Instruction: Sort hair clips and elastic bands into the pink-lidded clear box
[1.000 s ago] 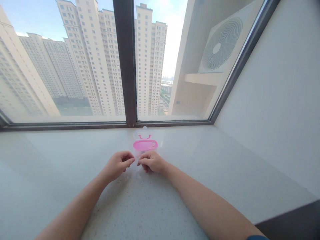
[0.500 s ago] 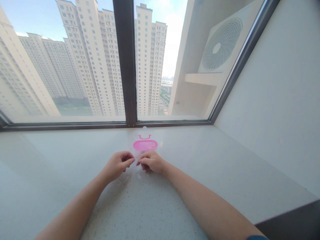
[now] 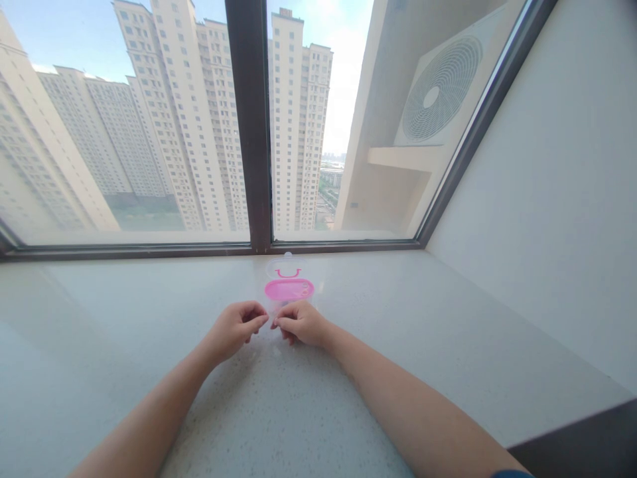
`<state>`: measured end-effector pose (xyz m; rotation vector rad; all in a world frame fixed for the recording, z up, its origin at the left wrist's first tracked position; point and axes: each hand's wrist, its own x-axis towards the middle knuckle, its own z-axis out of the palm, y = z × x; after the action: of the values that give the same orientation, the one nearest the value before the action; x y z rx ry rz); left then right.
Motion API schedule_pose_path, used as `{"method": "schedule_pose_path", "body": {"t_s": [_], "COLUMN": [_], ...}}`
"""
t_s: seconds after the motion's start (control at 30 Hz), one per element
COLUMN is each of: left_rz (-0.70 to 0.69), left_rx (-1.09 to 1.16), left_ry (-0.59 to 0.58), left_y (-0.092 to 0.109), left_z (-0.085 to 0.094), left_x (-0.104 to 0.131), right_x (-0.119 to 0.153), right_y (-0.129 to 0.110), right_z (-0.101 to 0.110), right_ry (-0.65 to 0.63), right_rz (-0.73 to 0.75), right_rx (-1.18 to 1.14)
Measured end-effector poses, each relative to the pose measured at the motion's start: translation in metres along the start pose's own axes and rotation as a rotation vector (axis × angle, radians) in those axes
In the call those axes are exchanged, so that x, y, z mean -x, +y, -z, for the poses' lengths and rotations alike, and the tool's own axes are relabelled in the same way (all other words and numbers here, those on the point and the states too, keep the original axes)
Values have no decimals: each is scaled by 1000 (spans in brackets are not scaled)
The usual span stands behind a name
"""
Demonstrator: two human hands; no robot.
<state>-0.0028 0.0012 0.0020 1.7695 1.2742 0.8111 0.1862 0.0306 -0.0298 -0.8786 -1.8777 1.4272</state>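
Observation:
A small clear container with a pink rim (image 3: 288,289) stands on the pale speckled sill, just beyond my hands. Its clear lid (image 3: 287,267) with a pink handle lies or leans behind it, towards the window. My left hand (image 3: 245,322) is at the near left of the container, thumb and fingertips pinched together. Close to its right, my right hand (image 3: 298,322) is bent inward with its fingers curled in a pinch, in front of the container and hiding part of it. Anything between the fingertips of either hand is too small to make out. A narrow gap separates the two hands.
The speckled sill (image 3: 279,411) runs up to a dark window frame (image 3: 348,247). A white wall (image 3: 557,199) rises on the right. Beyond the glass are tall buildings and an outdoor fan unit (image 3: 442,93). A dark area shows past the sill's edge at the lower right.
The fingers of my right hand have shifted slightly and curl a little more closely. My left hand and the container stay in place.

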Motion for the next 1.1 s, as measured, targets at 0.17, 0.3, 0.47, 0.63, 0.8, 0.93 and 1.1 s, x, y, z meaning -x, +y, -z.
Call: {"method": "schedule_pose_path", "body": {"t_s": [0.17,0.3,0.47,0.63,0.8,0.93,1.1], "left_rz": [-11,-12,-16,-17,-43,-62,-57], "left_rx": [9,6,4,0,-16,14,25], "left_ry": [5,4,11,16,69,128,150], "left_y": [-1,-2,0,2,6,6,6], "left_z": [1,1,0,0,2,3,3], "left_x": [0,0,2,2,3,4,4], "right_x": [0,1,1,2,2,3,5], "right_y": [0,-1,-3,-5,-3,-5,-7], "right_z": [0,0,-1,-2,-2,-3,-2], "right_ry": [1,4,29,44,59,181,368], "right_rz": [15,9,27,29,47,112,209], "right_rx": [20,15,-22,-30,-15,84,244]}}
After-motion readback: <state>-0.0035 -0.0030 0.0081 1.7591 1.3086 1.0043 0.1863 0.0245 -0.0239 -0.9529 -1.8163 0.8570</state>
